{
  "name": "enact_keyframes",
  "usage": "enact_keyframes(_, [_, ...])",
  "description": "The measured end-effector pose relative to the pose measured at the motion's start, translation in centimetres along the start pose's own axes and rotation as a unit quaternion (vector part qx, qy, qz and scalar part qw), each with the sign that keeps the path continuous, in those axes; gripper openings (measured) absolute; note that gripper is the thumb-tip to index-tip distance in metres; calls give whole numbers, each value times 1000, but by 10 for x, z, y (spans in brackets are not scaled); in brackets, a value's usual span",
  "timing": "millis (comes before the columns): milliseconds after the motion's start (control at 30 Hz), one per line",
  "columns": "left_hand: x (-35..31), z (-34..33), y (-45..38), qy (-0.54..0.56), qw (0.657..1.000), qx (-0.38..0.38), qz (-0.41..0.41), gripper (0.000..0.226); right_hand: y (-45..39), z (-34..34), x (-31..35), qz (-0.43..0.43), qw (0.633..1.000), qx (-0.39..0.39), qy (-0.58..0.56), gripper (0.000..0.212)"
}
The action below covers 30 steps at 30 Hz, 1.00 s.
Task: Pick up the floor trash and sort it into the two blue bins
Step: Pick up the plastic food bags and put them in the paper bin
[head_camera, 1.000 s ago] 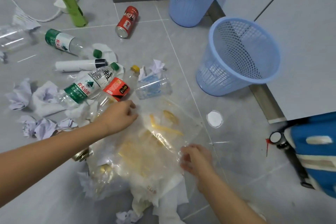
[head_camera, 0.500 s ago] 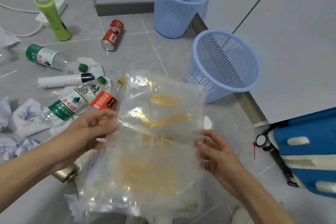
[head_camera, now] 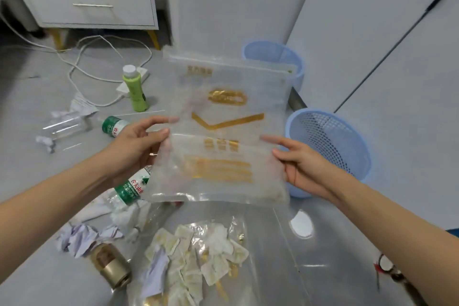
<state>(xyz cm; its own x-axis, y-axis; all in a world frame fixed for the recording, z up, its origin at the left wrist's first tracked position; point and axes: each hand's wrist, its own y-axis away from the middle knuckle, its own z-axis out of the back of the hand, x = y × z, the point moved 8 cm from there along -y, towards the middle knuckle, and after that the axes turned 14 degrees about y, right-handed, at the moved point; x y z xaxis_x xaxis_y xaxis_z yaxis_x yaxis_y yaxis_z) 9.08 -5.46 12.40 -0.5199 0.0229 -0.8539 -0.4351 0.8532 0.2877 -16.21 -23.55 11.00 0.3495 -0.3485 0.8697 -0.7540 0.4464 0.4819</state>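
Bag (head_camera: 223, 131), clear plastic with gold print, hangs in the air in front of the person, above the floor (head_camera: 29, 181), held upright with its flat face toward the camera. Its long axis runs up and down, the sealed strip at the top and the gold lettering reading right way up. The left hand (head_camera: 134, 149) pinches the left edge, thumb in front and fingers (head_camera: 159, 120) curled behind. The right hand (head_camera: 300, 164) holds the right edge with fingers mostly straight, thumb on the near face; how firmly it clamps I cannot tell.

Two blue bins stand on the right along the white wall: the near bin (head_camera: 330, 146) just right of the bag, leaning, and the far bin (head_camera: 275, 57) partly hidden behind the bag's top corner.

The floor is smooth grey tile. A white cabinet (head_camera: 94, 0) on yellow legs stands at the back left, with white cable (head_camera: 99, 57) looped in front of it.

Litter on the floor: one upright green bottle (head_camera: 135, 89), two green-labelled bottles (head_camera: 113, 126) (head_camera: 131, 189) lying down, one clear bottle (head_camera: 64, 126), one gold can (head_camera: 110, 266), several paper wads (head_camera: 79, 238), and a second clear bag (head_camera: 198, 263) of small packets, directly under the held one.
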Motion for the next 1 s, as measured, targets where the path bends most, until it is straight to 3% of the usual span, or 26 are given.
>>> enact_keyframes(133, [-32,-5,6,6,1000,0,-13,17,-19,7,33,-3,1000,-11,-13,38])
enact_keyframes(200, [-46,-4,5,14,1000,2,-7,30,-27,2,54,1,1000,7,-13,37])
enact_keyframes(267, [-55,-8,5,31,999,23,2,28,-33,-7,71,17,999,22,37,26])
enact_keyframes(333, [-61,-6,3,-27,999,18,-18,17,-41,-12,81,45,992,22,119,7])
enact_keyframes(433, [-64,-6,1,-182,982,-24,-49,29,-40,-18,87,68,957,52,278,37])
enact_keyframes(500, [-65,-21,-1,-214,975,0,-65,34,-32,-26,85,61,902,97,417,46])
enact_keyframes(567, [-66,-44,-4,-244,965,48,-79,37,-24,-40,78,40,873,144,464,51])
enact_keyframes(700, [-63,-97,-13,-286,947,114,-96,48,-19,-55,72,52,894,144,421,29])
enact_keyframes(767, [-73,-95,-21,-347,927,54,-132,48,-20,-42,67,41,924,107,365,22])
enact_keyframes(833, [-80,-62,-23,-369,916,-69,-141,65,-22,-19,63,34,951,47,302,25])
enact_keyframes(867, [-74,-45,-20,-324,934,-106,-106,82,-22,-8,62,35,961,13,275,28])
enact_keyframes(933, [-35,-25,-14,-190,977,-95,30,105,-22,5,62,48,974,-46,218,29])
enact_keyframes(1000, [12,-40,-4,-104,984,-3,144,90,-21,6,61,60,983,-69,162,31])
